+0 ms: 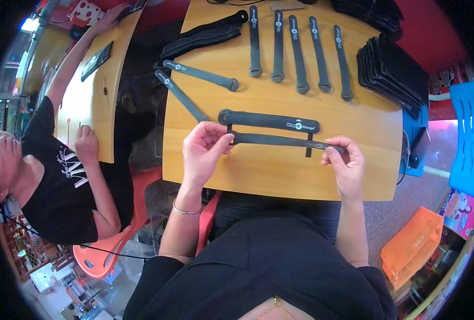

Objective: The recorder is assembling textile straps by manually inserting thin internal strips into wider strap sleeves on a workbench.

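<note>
I hold a dark grey strap (274, 140) stretched level above the wooden table (279, 176). My left hand (200, 154) pinches its left end between thumb and fingers. The right end, with a small printed mark, is pinched by my right hand (347, 164). Just beyond it lies a wider dark strap (263, 119) with a slot at its left end; short black bands show near both its ends. Two more slotted straps (202, 76) lie at an angle beyond my left hand. Farther back, several similar straps (295, 53) lie side by side in a row.
A bundle of black straps (205, 38) lies at the back left. Stacked black pieces (391, 72) stand at the right edge. To the left, a person in black (66, 176) sits at another table. An orange basket (413, 248) is at the lower right.
</note>
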`<act>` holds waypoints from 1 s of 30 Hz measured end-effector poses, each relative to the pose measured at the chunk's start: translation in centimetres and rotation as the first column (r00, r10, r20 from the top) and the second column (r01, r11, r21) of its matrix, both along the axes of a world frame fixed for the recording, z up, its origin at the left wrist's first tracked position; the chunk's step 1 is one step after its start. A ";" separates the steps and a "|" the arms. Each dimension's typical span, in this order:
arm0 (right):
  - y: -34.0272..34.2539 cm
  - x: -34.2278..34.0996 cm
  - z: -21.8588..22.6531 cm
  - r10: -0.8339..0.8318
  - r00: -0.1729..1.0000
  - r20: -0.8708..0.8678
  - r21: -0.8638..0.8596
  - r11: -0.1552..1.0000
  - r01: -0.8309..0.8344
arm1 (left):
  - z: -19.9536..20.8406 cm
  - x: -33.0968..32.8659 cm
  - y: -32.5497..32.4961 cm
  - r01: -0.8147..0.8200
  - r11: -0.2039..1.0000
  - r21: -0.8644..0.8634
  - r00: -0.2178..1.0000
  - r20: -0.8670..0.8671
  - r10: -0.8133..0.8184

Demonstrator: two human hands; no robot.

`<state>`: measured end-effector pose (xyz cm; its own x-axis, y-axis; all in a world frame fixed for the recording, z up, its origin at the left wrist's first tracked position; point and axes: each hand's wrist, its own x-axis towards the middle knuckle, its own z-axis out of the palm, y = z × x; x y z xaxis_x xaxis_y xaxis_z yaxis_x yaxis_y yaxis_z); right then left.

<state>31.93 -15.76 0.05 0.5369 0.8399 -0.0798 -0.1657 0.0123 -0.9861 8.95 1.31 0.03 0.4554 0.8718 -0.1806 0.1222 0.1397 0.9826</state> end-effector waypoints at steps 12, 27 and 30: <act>1.8 0.0 -0.3 0.009 0.994 0.113 -0.119 0.993 0.005 | -1.0 -0.2 2.2 -0.044 0.999 0.018 0.999 -0.008 0.044; 2.7 -0.1 -1.5 -0.046 0.998 0.049 -0.138 0.989 0.052 | -2.0 0.2 3.0 -0.117 0.992 0.056 0.983 -0.138 0.123; 2.7 0.0 -1.8 -0.043 0.998 0.045 -0.132 0.990 0.048 | -2.2 0.2 3.0 -0.118 0.992 0.053 0.984 -0.129 0.124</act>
<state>31.93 -13.10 -1.75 0.5797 0.7979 -0.1654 -0.1262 -0.1126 -0.9856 9.15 4.28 -2.18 0.3205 0.9277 -0.1912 0.2359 0.1174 0.9647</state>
